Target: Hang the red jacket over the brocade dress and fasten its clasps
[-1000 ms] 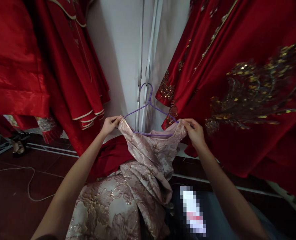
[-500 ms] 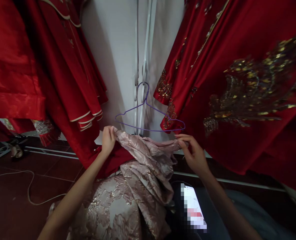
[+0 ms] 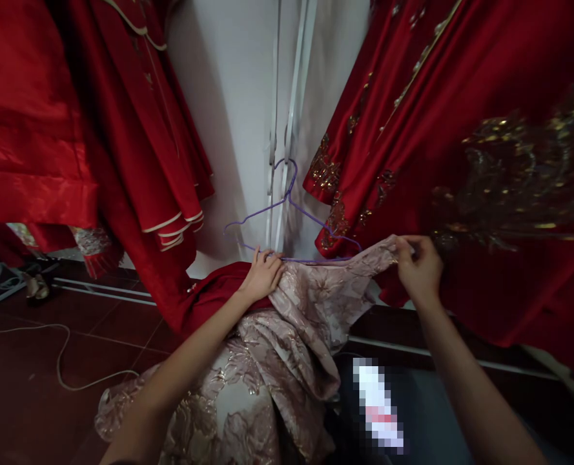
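A pale pink brocade dress (image 3: 310,303) with shiny floral patterns lies bunched in front of me, its top edge lifted towards a purple hanger (image 3: 262,208). My left hand (image 3: 263,274) is closed over the dress's upper edge, by the hanger's bottom bar. Further right, my right hand (image 3: 418,265) pinches the edge's far end and pulls it out sideways, beyond the hanger's right tip. Behind the dress top the hanger stands upright against the pale wall, its lower bar partly covered by cloth. Dark red fabric (image 3: 219,294) lies beside the dress, partly under my left forearm.
Red garments (image 3: 170,129) hang on the left, and a red gown (image 3: 465,161) with gold sequins hangs on the right. White rails (image 3: 107,290) run low over the tiled floor. A thin cable (image 3: 61,361) lies at left. A glowing, pixelated screen (image 3: 378,407) sits below my right arm.
My left hand has moved right along the dress edge, from its left end to near the middle. My right hand has drawn its end outward to the right and slightly up.
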